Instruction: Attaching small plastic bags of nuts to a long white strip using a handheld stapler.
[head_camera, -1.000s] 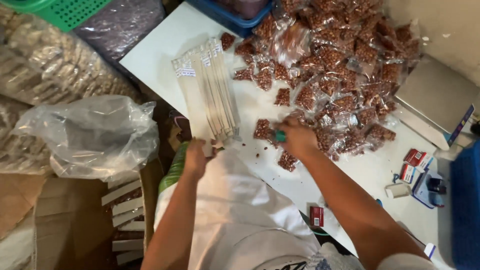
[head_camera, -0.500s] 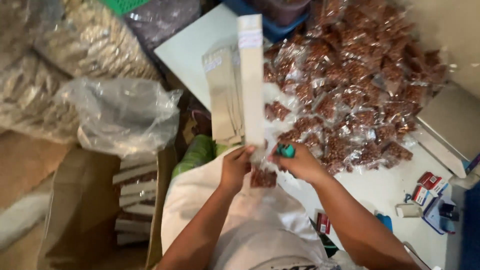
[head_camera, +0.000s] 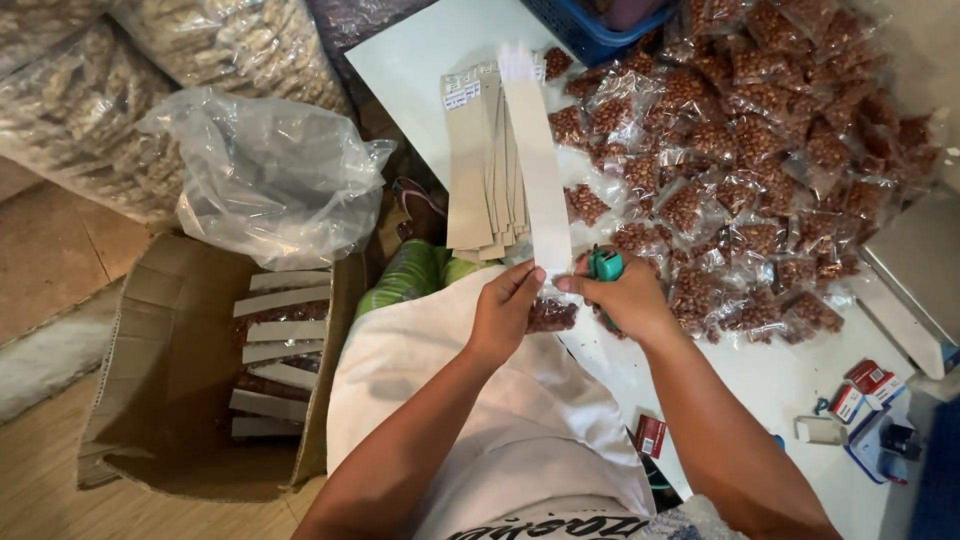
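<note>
Long white card strip (head_camera: 535, 160) upright (peanut packet (head_camera: 550, 315) beneath).

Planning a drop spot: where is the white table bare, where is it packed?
Bare: white table's far-left corner, between card strips and blue basket; also the near patch between clear peanut packets and small red boxes. The packets crowd the right half.

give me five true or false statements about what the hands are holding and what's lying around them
1. The right hand holds a green stapler. True.
2. The left hand rests inside the cardboard box. False: it pinches the bottom of a long card strip, beside the right hand.
3. A small packet of nuts sits under the hands. True.
4. The heap of filled packets lies left of the hands. False: it lies to the right.
5. The cardboard box is empty. False: it holds finished strips of packets.
</note>
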